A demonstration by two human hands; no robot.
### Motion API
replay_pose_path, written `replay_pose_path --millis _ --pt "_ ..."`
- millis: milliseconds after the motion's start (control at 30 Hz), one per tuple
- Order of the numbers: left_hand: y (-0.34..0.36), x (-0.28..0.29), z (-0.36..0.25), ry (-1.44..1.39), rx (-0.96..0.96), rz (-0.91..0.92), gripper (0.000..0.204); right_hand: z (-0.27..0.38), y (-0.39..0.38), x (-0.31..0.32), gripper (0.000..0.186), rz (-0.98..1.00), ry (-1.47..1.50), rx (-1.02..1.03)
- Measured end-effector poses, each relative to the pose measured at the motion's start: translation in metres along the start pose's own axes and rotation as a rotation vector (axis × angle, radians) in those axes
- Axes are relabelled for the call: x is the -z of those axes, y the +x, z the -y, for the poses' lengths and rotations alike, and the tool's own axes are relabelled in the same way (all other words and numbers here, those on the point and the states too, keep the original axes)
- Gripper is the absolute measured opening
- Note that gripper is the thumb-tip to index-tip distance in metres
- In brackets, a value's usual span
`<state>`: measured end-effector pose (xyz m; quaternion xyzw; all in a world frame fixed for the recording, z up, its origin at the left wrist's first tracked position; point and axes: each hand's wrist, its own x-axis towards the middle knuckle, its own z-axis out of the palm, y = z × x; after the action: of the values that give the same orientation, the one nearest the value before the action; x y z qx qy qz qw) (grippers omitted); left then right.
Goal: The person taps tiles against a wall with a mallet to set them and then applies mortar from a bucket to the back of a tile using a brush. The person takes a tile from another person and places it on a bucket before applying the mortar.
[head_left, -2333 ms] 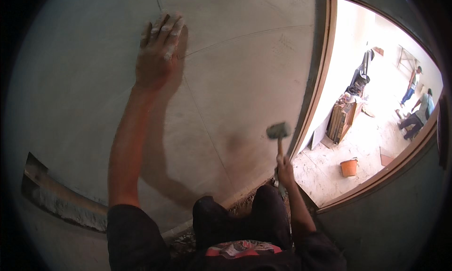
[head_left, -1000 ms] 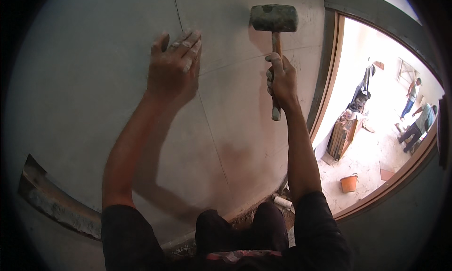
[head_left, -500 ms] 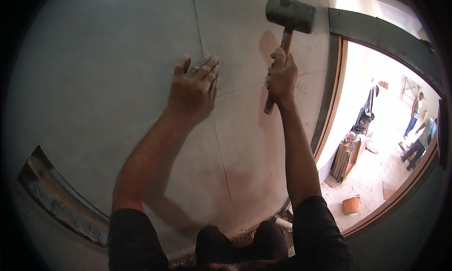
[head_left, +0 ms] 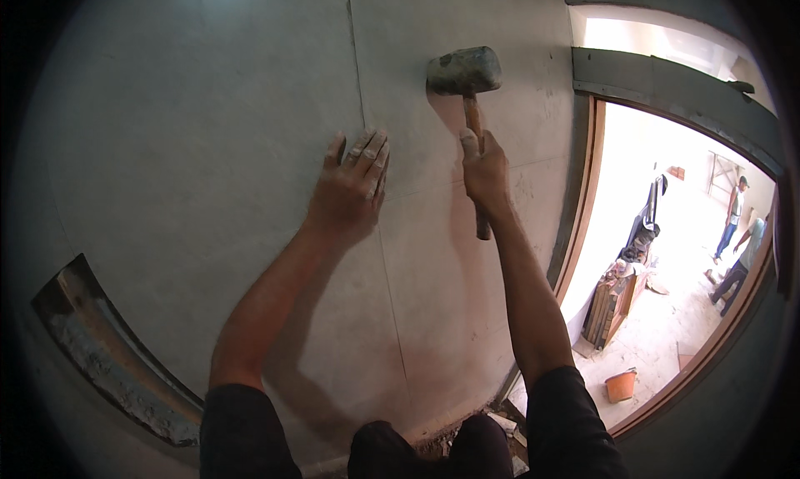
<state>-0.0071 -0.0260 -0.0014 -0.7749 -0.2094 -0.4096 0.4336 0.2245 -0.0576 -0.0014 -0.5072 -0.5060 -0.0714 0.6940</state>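
A mallet (head_left: 464, 71) at the tiled wall left of the doorway (head_left: 587, 179), tiles up, seams looking unfilled.
Left of the doorway, large grey tiles (head_left: 208, 146) already cover the wall; the upright seam (head_left: 356, 62) and the cross seam (head_left: 425, 188) running toward the doorway show as dark lines, so filling seems left to do. The left hand (head_left: 350, 183) lies open at the upright seam, fingers close together; the right hand (head_left: 485, 171), nearer the doorway, is clamped around the mallet's handle. Whether the mallet's head touches a tile, I cannot tell.
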Motion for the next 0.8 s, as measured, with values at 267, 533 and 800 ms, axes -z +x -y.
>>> replay_pose_path --millis 267,533,800 --pt "0.000 -0.011 0.001 0.145 0.036 0.021 0.048 0.053 0.016 0.000 0.035 -0.226 0.119 0.111" --pt "0.003 -0.019 0.013 0.191 -0.030 -0.058 0.044 0.085 0.051 -0.003 0.035 -0.093 -0.015 0.210" --pt "0.012 -0.024 0.016 0.186 -0.031 -0.041 0.048 0.086 0.087 -0.023 0.039 -0.017 -0.236 0.220"
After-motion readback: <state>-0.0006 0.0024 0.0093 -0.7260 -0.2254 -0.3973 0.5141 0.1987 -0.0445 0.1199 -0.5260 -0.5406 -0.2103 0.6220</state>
